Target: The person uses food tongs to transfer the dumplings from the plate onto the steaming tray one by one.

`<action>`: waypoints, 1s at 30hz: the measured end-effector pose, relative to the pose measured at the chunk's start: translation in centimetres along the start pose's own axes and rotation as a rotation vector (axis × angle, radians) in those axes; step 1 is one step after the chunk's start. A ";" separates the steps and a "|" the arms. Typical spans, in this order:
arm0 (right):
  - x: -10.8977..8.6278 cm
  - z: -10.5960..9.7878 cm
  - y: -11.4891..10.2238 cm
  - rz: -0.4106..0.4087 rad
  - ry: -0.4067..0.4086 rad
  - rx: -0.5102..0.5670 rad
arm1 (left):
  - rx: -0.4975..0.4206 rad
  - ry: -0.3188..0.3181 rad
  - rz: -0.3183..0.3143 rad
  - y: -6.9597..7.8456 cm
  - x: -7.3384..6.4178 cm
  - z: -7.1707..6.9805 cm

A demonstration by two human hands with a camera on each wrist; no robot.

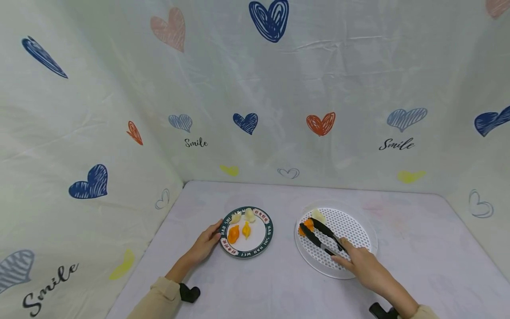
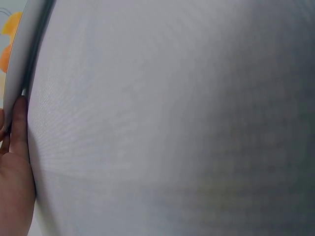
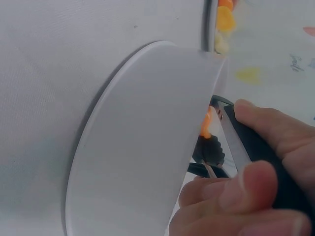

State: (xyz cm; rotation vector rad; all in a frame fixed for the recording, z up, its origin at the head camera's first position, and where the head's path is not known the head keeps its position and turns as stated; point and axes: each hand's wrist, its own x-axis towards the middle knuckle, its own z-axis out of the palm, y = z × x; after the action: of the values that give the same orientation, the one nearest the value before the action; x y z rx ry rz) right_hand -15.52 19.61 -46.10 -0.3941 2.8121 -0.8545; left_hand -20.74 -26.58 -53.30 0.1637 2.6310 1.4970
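In the head view, my left hand (image 1: pixel 208 243) holds the left rim of a round white plate (image 1: pixel 258 239) with a dark green lettered border. On it lie an orange piece (image 1: pixel 233 234), a yellow piece (image 1: pixel 246 230) and two pale pieces (image 1: pixel 249 215). My right hand (image 1: pixel 364 263) grips black-tipped tongs (image 1: pixel 324 230) over a round white perforated tray (image 1: pixel 350 221). The tong tips stand at either side of another orange piece (image 1: pixel 308 224); whether they squeeze it I cannot tell. A pale piece (image 1: pixel 318 215) lies just beyond it on the tray.
A pale cloth covers the table (image 1: pixel 247 288). Behind and to the left hangs a white curtain (image 1: pixel 223 79) printed with hearts. Between plate and tray there is a gap of bare cloth.
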 end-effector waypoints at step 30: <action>0.6 -0.2 -0.1 0.033 0.050 -0.031 | -0.010 0.007 -0.004 0.0 -0.1 0.0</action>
State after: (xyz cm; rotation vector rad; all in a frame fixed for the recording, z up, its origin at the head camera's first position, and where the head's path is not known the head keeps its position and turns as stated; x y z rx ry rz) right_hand -16.08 19.44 -45.90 -0.3346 2.8729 -0.8259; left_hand -20.63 -26.57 -53.30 0.1522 2.6276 1.5114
